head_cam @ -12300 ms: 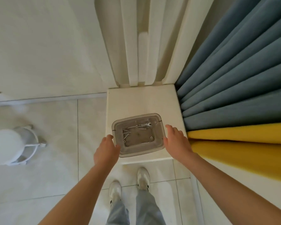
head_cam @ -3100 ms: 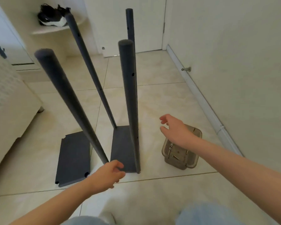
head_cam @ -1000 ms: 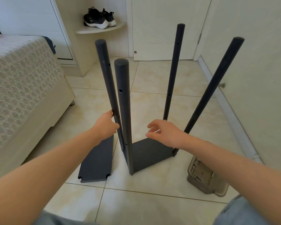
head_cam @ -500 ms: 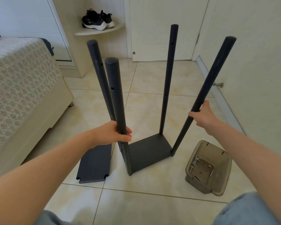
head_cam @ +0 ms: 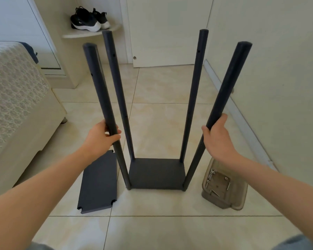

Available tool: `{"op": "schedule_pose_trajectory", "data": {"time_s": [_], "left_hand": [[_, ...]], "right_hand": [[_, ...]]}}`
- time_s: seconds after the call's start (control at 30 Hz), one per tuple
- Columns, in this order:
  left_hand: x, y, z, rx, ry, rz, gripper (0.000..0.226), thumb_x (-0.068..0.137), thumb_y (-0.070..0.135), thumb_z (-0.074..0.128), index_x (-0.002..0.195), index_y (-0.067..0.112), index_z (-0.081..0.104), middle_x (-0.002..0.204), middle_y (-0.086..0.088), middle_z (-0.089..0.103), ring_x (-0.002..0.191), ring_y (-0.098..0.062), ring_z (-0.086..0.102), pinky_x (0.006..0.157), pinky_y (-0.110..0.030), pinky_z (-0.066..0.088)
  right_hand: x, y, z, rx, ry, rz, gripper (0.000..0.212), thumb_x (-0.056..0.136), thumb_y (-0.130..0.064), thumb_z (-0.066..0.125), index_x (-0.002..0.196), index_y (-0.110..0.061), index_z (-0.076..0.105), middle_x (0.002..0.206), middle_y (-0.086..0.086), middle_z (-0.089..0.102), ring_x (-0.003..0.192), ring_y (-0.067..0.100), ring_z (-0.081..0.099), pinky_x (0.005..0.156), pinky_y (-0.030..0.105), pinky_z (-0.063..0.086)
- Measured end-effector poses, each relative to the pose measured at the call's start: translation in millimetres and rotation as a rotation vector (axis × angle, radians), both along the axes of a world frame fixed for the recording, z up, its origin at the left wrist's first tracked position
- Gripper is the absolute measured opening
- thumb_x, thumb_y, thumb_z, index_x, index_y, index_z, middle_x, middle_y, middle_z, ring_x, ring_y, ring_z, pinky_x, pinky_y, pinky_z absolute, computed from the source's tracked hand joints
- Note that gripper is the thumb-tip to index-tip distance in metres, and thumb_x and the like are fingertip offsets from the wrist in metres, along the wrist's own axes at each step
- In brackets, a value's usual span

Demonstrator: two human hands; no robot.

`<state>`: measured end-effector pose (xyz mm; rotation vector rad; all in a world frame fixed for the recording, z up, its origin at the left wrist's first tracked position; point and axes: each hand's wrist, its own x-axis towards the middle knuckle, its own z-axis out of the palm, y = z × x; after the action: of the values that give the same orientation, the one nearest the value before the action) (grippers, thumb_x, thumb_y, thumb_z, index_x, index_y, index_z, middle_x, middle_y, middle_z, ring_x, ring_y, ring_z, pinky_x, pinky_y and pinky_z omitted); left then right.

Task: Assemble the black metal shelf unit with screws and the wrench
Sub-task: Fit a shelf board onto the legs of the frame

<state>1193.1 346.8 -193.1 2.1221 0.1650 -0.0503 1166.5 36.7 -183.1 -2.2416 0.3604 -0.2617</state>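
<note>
You have four black poles: near-left pole (head_cam: 101, 87), far-left pole (head_cam: 117, 87), far-right pole (head_cam: 194, 87), near-right pole (head_cam: 226, 87). Two black shelf panels: base panel (head_cam: 156, 175) under the poles, loose panel (head_cam: 98, 184) at left. One clear tray (head_cam: 242, 197) at right, its screws (head_cam: 212, 171) too small to count. Two shoes (head_cam: 87, 22) far left.

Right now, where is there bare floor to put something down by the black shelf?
Bare tile lies in front of the black metal shelf base, nearest you, and behind its four black posts toward the white door. Crowded: beside the base, with the loose flat black panel left and the clear plastic screw box right.
</note>
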Motion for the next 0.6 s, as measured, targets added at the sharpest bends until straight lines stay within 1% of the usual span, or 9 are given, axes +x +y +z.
{"op": "schedule_pose_trajectory", "data": {"time_s": [0.1, 0.23, 0.3, 0.37, 0.43, 0.5, 0.53, 0.6], "left_hand": [[-2.0, -2.9, -1.0, 0.000, 0.009, -0.001, 0.023, 0.091, 0.004, 0.068, 0.109, 0.014, 0.057, 0.102, 0.000, 0.068, 0.104, -0.023, 0.066, 0.098, -0.048, 0.054], [-3.2, -3.5, 4.0, -0.005, -0.028, 0.048, 0.010, 0.091, 0.014, 0.070, 0.098, 0.012, 0.063, 0.095, -0.008, 0.070, 0.096, -0.025, 0.068, 0.095, -0.049, 0.055], [-3.9, -6.2, 7.5, -0.042, -0.039, 0.079, 0.008, 0.093, 0.017, 0.069, 0.096, 0.012, 0.064, 0.091, -0.008, 0.072, 0.093, -0.024, 0.070, 0.094, -0.047, 0.056], [-3.9, -9.9, 9.3, -0.070, -0.053, 0.104, 0.006, 0.094, 0.018, 0.067, 0.093, 0.012, 0.065, 0.089, -0.008, 0.073, 0.091, -0.023, 0.071, 0.094, -0.046, 0.056], [-3.6, -13.7, 9.4, -0.050, -0.075, 0.126, 0.007, 0.095, 0.018, 0.065, 0.091, 0.012, 0.065, 0.086, -0.007, 0.073, 0.087, -0.020, 0.070, 0.091, -0.042, 0.056], [-2.5, -17.4, 7.2, -0.016, -0.107, 0.152, 0.008, 0.095, 0.019, 0.065, 0.090, 0.013, 0.066, 0.083, -0.004, 0.073, 0.083, -0.016, 0.069, 0.084, -0.035, 0.056], [-1.6, -18.6, 5.7, -0.013, -0.123, 0.170, 0.008, 0.095, 0.020, 0.065, 0.090, 0.014, 0.066, 0.081, -0.003, 0.073, 0.081, -0.014, 0.070, 0.079, -0.032, 0.055], [1.2, -20.0, 3.8, -0.028, -0.148, 0.207, 0.007, 0.095, 0.023, 0.065, 0.092, 0.017, 0.065, 0.078, -0.001, 0.073, 0.080, -0.014, 0.071, 0.071, -0.026, 0.053]], "right_hand": [[-15.0, 3.1, -1.4, -0.001, 0.044, 0.023, 0.046, 0.103, -0.019, 0.045, 0.140, -0.018, 0.019, 0.124, 0.012, 0.056, 0.098, 0.027, 0.062, 0.079, 0.036, 0.054], [-20.5, -1.5, 2.3, -0.040, 0.066, 0.069, 0.045, 0.102, -0.018, 0.046, 0.140, -0.014, 0.023, 0.119, 0.012, 0.058, 0.086, 0.019, 0.057, 0.071, 0.030, 0.050], [-17.9, -3.1, 4.5, -0.062, 0.078, 0.088, 0.042, 0.102, -0.016, 0.048, 0.138, -0.012, 0.027, 0.117, 0.012, 0.058, 0.084, 0.019, 0.057, 0.067, 0.027, 0.049], [-12.7, -2.4, 6.2, -0.065, 0.079, 0.085, 0.042, 0.101, -0.014, 0.048, 0.138, -0.010, 0.028, 0.118, 0.012, 0.057, 0.086, 0.019, 0.056, 0.066, 0.025, 0.047], [-5.7, 0.5, 7.3, -0.041, 0.060, 0.070, 0.042, 0.101, -0.011, 0.048, 0.138, -0.010, 0.028, 0.120, 0.013, 0.056, 0.091, 0.021, 0.058, 0.070, 0.030, 0.051], [2.8, 3.8, 7.0, -0.002, 0.030, 0.047, 0.042, 0.100, -0.009, 0.048, 0.138, -0.011, 0.028, 0.119, 0.012, 0.057, 0.097, 0.026, 0.062, 0.079, 0.039, 0.057], [7.1, 4.8, 6.4, 0.016, 0.010, 0.038, 0.041, 0.100, -0.009, 0.048, 0.137, -0.011, 0.029, 0.117, 0.011, 0.057, 0.096, 0.026, 0.063, 0.080, 0.042, 0.058], [17.0, 4.3, 2.9, -0.005, -0.039, 0.038, 0.036, 0.101, -0.014, 0.048, 0.132, -0.014, 0.032, 0.110, 0.010, 0.060, 0.087, 0.026, 0.065, 0.075, 0.044, 0.059]]}}
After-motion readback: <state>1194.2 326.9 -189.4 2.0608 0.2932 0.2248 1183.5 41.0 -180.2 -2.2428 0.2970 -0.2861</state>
